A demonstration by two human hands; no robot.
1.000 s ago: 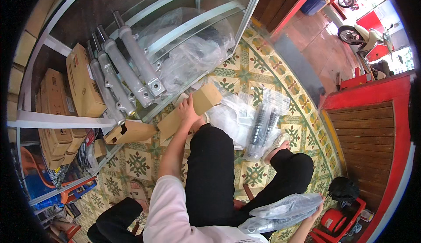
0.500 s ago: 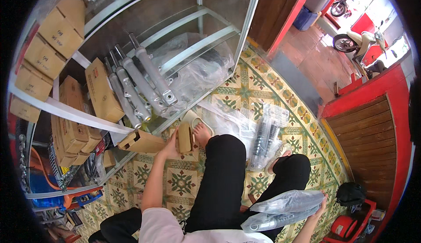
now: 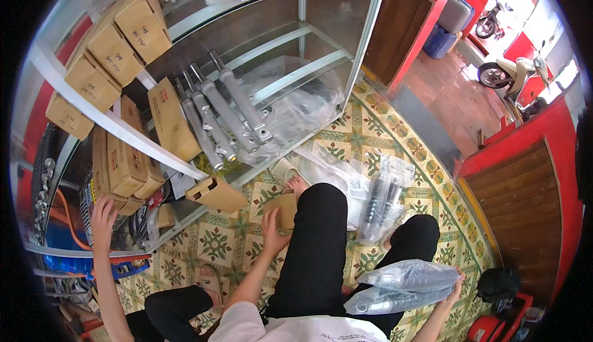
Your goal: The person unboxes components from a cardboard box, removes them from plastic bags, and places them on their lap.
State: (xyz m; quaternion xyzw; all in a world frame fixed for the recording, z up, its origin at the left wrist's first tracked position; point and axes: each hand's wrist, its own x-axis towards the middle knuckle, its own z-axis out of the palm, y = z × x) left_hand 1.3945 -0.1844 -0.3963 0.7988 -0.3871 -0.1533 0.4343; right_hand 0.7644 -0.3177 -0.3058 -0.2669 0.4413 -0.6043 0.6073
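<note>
Low by my left knee, my left hand (image 3: 272, 234) has its fingers and thumb around a small brown cardboard box (image 3: 281, 210), beside my leg above the tiled floor. Over my right thigh, two long grey parts in clear plastic bags (image 3: 398, 286) lie side by side. Their kind is blurred by the wrapping. Gripping their right end is my right hand (image 3: 456, 287). An opened cardboard box (image 3: 216, 195) stands left of my left hand by the shelf's edge. On the floor ahead, spring shock absorbers (image 3: 382, 200) lie in clear plastic.
A glass-and-metal shelf (image 3: 253, 172) at left holds metal fork tubes (image 3: 238, 107) and several cardboard boxes (image 3: 126, 163). Another person's hand (image 3: 104, 215) reaches toward it from lower left. A black bag (image 3: 498, 285) sits at right, below a red-framed wooden panel (image 3: 516, 200).
My left hand has moved right and nearer to me with the small box, which has turned. Another person's arm has come in at left. The bagged parts stay in my right hand.
</note>
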